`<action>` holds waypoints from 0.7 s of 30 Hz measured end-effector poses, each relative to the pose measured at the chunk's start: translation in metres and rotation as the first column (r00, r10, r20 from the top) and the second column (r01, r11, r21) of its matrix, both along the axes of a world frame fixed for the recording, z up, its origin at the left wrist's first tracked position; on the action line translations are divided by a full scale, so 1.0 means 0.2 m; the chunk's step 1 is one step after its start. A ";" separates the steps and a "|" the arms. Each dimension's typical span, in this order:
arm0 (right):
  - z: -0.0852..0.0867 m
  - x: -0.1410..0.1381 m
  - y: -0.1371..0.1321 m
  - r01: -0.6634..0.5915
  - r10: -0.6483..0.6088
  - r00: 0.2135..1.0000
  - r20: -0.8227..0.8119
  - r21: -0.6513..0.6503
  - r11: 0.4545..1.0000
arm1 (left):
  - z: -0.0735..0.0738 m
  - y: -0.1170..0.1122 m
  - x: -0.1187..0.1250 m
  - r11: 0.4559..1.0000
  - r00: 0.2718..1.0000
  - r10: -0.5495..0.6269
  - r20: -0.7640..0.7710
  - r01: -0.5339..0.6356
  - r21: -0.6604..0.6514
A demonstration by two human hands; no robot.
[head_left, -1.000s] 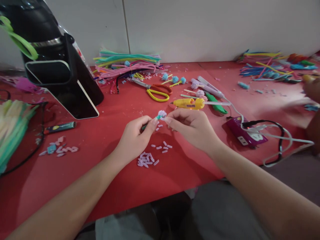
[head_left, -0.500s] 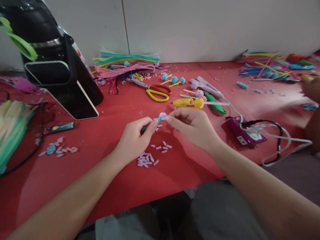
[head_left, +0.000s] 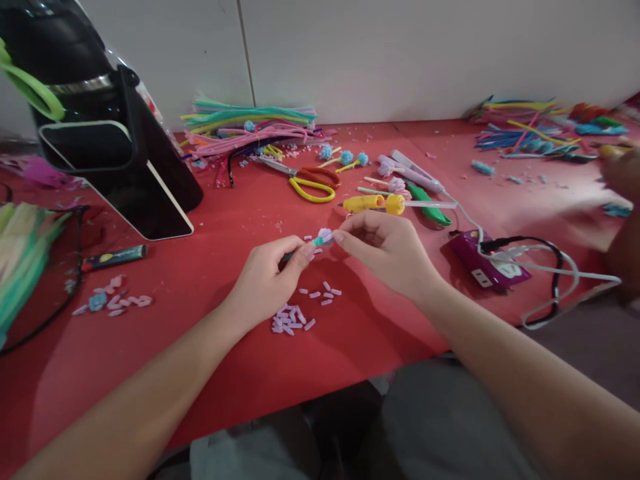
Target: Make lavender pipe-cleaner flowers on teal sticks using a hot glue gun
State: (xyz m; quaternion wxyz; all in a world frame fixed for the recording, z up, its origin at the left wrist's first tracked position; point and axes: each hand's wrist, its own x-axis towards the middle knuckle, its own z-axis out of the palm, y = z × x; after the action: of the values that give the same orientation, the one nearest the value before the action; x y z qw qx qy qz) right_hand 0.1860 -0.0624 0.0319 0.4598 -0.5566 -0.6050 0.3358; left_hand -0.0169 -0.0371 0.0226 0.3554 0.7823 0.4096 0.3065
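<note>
My left hand (head_left: 273, 277) pinches a small pipe-cleaner flower (head_left: 325, 236) with a teal part below its lilac top. A dark stick-like piece shows between the thumb and forefinger of that hand. At the lilac top, my right hand (head_left: 387, 250) has thumb and forefinger closed against the petals. Whether a separate loose piece is between those fingertips I cannot tell. Below the hands, short lilac pipe-cleaner pieces (head_left: 289, 320) lie in a heap, with several scattered (head_left: 325, 293) just above it.
Beyond the hands lie a yellow glue gun (head_left: 367, 203), scissors (head_left: 313, 190) and a lilac hot tool (head_left: 420, 175). A purple power strip (head_left: 483, 263) with cables sits right. A black bottle (head_left: 170, 173) stands left, near pipe-cleaner bundles (head_left: 250, 117). Another person's hand (head_left: 620, 173) is at far right.
The flower has turned slightly in my fingers, so its teal part shows more plainly. Both hands stay nearly in place, and the whole view has shifted a little.
</note>
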 end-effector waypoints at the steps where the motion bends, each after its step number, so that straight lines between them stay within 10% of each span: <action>1: 0.00 0.00 0.00 0.007 -0.007 1.000 -0.021 0.005 1.000 | 0.00 0.00 0.00 1.000 1.000 0.002 0.002 -0.002 0.003; 21: 0.01 0.00 -0.02 -0.050 0.039 0.994 -0.105 -0.108 0.993 | 0.01 -0.01 0.00 1.000 1.000 -0.023 -0.013 0.023 -0.006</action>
State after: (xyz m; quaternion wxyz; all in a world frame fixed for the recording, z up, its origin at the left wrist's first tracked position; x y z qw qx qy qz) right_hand 0.1857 -0.0660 0.0347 0.4513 -0.5494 -0.5733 0.4071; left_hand -0.0171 -0.0382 0.0242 0.3583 0.7880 0.4039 0.2959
